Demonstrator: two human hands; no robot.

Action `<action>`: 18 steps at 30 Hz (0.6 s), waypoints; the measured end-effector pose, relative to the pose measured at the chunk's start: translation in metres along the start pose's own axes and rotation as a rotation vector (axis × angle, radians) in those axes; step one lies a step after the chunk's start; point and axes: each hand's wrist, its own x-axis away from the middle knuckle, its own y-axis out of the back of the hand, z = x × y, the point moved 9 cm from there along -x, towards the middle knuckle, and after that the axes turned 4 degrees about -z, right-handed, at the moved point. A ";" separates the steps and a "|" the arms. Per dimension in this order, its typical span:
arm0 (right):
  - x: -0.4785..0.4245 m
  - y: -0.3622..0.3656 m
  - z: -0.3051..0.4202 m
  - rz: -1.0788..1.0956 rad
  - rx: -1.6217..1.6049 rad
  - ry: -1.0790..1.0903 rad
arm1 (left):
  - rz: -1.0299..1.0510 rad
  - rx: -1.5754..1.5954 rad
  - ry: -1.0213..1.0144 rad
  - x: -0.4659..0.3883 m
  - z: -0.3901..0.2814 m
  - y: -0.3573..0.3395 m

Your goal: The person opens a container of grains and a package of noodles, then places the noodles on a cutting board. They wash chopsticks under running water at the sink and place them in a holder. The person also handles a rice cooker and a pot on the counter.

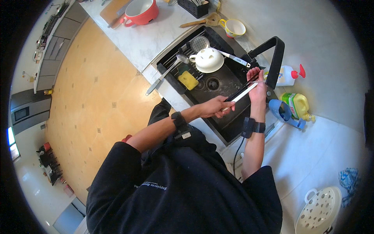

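Observation:
My left hand (pixel 217 106) grips the near end of a bundle of long thin black and white utensils (pixel 241 95), possibly chopsticks. My right hand (pixel 257 84) is at their far end, palm up with fingers curled, beside the black faucet (pixel 276 58). Both hands are over the black sink (pixel 230 122). In the sink a white handled cup (pixel 209 60) lies upside down, partly over a rack. A skimmer (pixel 200 44) lies behind it, and a grey-handled ladle (pixel 163 77) reaches over the sink's left edge. A yellow sponge (pixel 188 80) rests near the drain (pixel 213 84).
Behind the sink are a red pot (pixel 141 13), a cutting board (pixel 112 10), a wooden-handled brush (pixel 204 22) and a yellow-handled cup (pixel 235 28). At right stand a white pump bottle (pixel 286 76), a yellow bottle (pixel 298 105), a blue container (pixel 282 112) and a white colander (pixel 320 210).

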 end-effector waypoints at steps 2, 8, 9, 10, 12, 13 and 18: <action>0.006 -0.008 -0.006 -0.092 0.036 0.005 | -0.002 0.078 0.011 -0.001 0.002 -0.004; 0.040 -0.010 -0.046 0.062 0.232 -0.223 | -0.019 0.037 -0.015 -0.003 -0.005 0.009; 0.026 -0.006 -0.026 0.079 0.136 -0.148 | -0.012 -0.034 -0.006 0.000 -0.004 0.008; 0.008 0.001 -0.010 0.125 -0.086 -0.148 | 0.007 -0.065 0.020 0.003 0.000 0.006; 0.003 -0.005 0.000 0.093 -0.063 -0.050 | 0.031 0.001 0.017 0.007 0.004 0.002; 0.010 -0.016 -0.006 0.061 -0.025 -0.023 | 0.052 0.029 0.015 0.006 0.003 -0.002; 0.059 -0.031 -0.063 0.286 0.434 -0.284 | 0.034 0.073 -0.030 0.013 -0.010 0.012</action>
